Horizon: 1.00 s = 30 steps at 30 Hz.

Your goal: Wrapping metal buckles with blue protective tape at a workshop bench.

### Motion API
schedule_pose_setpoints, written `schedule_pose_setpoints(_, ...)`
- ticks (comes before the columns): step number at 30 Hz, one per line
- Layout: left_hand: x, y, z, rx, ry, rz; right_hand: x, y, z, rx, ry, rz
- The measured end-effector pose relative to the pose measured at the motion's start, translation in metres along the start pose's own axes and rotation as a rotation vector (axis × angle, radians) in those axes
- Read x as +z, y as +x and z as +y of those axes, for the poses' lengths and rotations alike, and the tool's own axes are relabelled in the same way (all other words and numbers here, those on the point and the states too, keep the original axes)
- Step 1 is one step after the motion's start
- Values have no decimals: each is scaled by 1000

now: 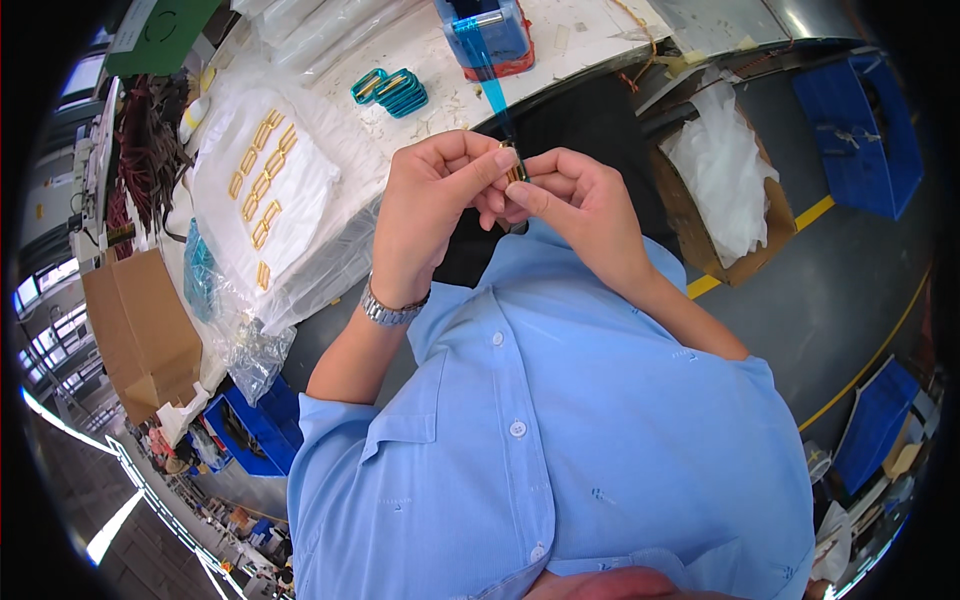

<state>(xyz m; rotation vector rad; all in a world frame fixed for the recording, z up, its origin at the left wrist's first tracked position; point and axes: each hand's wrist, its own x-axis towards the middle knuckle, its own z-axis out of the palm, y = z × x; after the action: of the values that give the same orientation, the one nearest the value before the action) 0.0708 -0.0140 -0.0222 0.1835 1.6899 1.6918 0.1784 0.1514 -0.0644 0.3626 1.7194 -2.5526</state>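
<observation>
Over the table's front edge, my left hand point(420, 200) and my right hand point(600, 215) meet with fingertips pinched on a small gold metal buckle point(516, 172). Much of the buckle is hidden by the fingers. A translucent blue film strip point(494, 92) runs from a blue plastic box point(486, 42) at the table's far side down to the buckle. Left of the box lie several buckles in blue film point(402, 93). Rows of bare gold buckles point(264, 172) rest on a white plastic sheet point(310, 185) farther left.
At the right, an open carton point(690, 220) holds white plastic bags, with a blue bin point(860, 135) beyond it. Another carton point(145, 335) and clear plastic wrapping point(250, 350) are at the left. Dark strands point(150, 135) lie beside the white sheet.
</observation>
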Motion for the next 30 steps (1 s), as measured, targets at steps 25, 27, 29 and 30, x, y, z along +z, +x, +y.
schedule_pose_setpoints(25,16,12,-45,87,-73,77,-8,4,-1,103,169,-1)
schedule_pose_setpoints(27,16,15,-46,89,-94,99,-8,4,-1,161,205,5)
schedule_pose_setpoints(29,13,17,-46,-19,-134,104,-7,4,-7,197,214,12)
schedule_pose_setpoints(30,12,18,-46,-16,-136,106,-6,5,-9,231,223,21)
